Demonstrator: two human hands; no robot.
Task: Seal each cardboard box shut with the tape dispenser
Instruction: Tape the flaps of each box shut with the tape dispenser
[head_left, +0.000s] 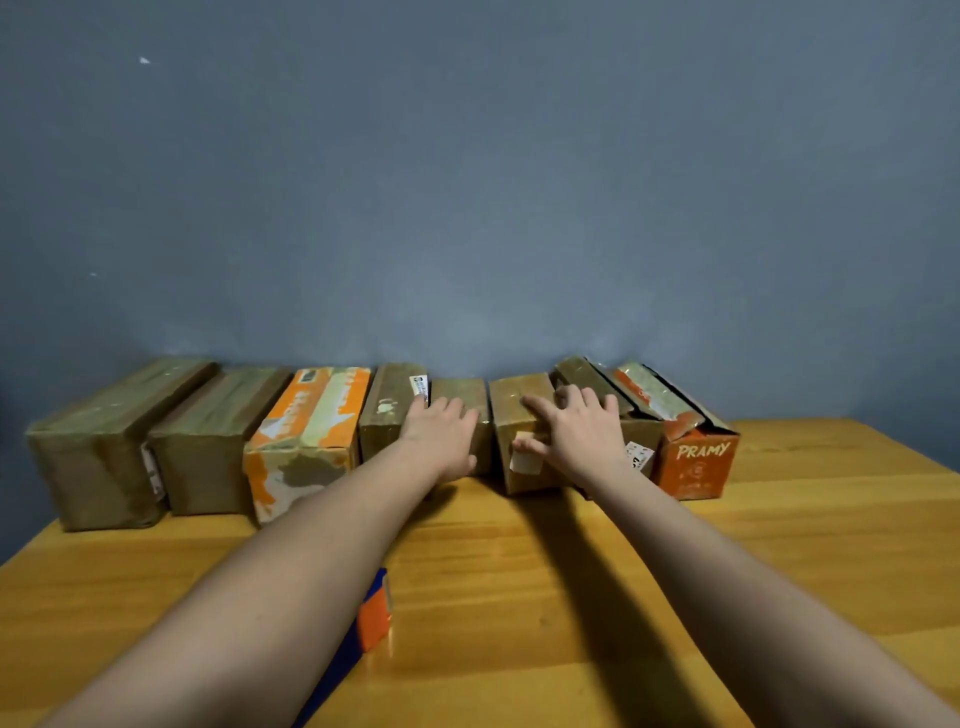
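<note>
Boxes of cardboard, eight as we count them, stand in a row along the back of the tabletop (571, 571) against the blue-grey wall (467, 182). Our two hands reach to the middle of that row: the left hand (441, 434) lies flat with fingers straight on the small brown box (460, 395), and the right hand (579, 434) rests with fingers spread over the brown box beside it (519, 402), its thumb against the near face by a pale label. Left of the hands we see four boxes, three brown-taped and one orange and white box (306, 426). Right of them stand two more, the outer one an orange box (698, 465) marked PRAMY with its flaps raised. Near us, half hidden under the left forearm, lies one blue and orange object (375, 613); we cannot tell what it is.
</note>
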